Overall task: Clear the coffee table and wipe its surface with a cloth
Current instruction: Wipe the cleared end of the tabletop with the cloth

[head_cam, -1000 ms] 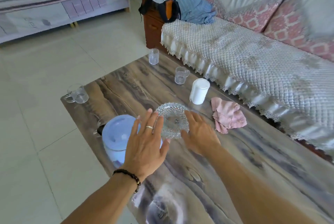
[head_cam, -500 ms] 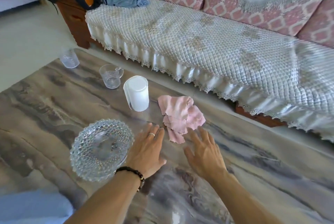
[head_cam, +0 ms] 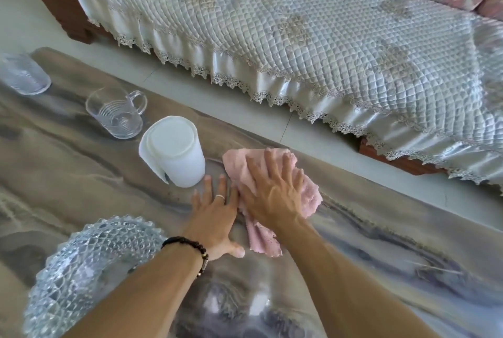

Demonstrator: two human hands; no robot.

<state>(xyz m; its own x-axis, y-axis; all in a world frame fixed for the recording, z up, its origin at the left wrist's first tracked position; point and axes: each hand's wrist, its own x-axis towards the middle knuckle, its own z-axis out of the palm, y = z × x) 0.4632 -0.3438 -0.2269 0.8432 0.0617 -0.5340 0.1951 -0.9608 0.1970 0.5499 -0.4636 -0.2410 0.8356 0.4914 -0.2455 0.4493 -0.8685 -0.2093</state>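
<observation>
**A:** where's the cloth (head_cam: 310,196) right now?

**B:** From my feed it's on the table (head_cam: 367,250), just right of the white cup (head_cam: 174,152). Crumpled, long axis running near-to-far, tail end toward me. Right hand (head_cam: 272,193) lies flat on it, fingers spread. Left hand (head_cam: 215,217) flat on the table beside it, fingers straight, dish (head_cam: 89,264) by that wrist.

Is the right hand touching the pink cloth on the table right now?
Touching. The head view shows the right hand lying flat on the pink cloth, fingers spread over it.
</observation>
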